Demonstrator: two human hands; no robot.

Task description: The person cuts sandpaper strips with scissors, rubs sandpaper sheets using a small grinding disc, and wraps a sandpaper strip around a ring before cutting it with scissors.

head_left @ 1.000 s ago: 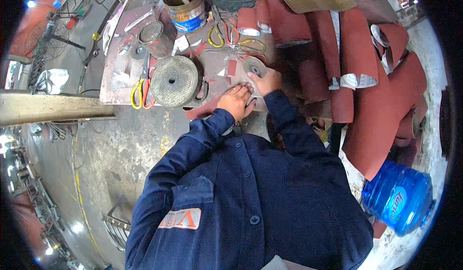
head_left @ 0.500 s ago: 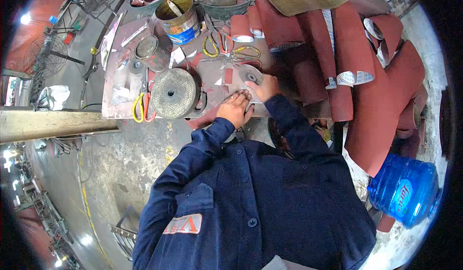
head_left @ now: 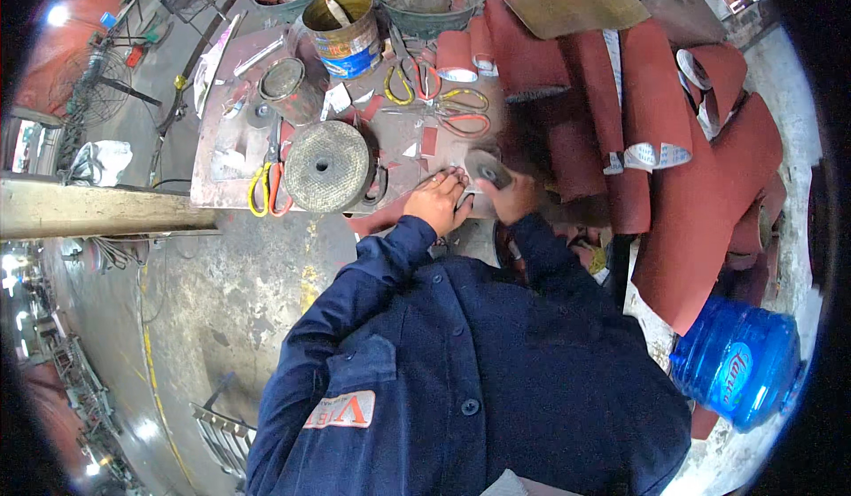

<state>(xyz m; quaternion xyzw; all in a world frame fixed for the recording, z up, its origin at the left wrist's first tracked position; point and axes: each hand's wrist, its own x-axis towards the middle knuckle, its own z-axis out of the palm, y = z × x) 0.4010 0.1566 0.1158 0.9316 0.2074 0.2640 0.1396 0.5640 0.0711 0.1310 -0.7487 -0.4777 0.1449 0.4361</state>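
My right hand (head_left: pixel 518 198) is closed on the edge of a grey disc (head_left: pixel 486 170) with a dark centre hole, tilted above the table's near edge and slightly blurred. My left hand (head_left: pixel 435 203) rests on the table edge beside it, fingers laid out flat. A dark curved thing shows by its thumb, too small to make out. Left of my hands lies a thick round roll (head_left: pixel 327 166) with a woven-looking face and a centre hole. Scissors with yellow and orange handles (head_left: pixel 269 187) lie beside it, and more scissors (head_left: pixel 463 111) lie beyond my hands.
Large reddish-brown abrasive sheets and rolls (head_left: pixel 651 97) crowd the right side. A paint bucket with a brush (head_left: pixel 344 39), a small can (head_left: pixel 285 86) and a basin (head_left: pixel 434 19) stand at the back. A blue water jug (head_left: pixel 737 363) lies at the lower right.
My right hand has turned and drawn back toward me, raising and tilting the grey disc. My left hand stays at the table edge. The whole view has shifted slightly.
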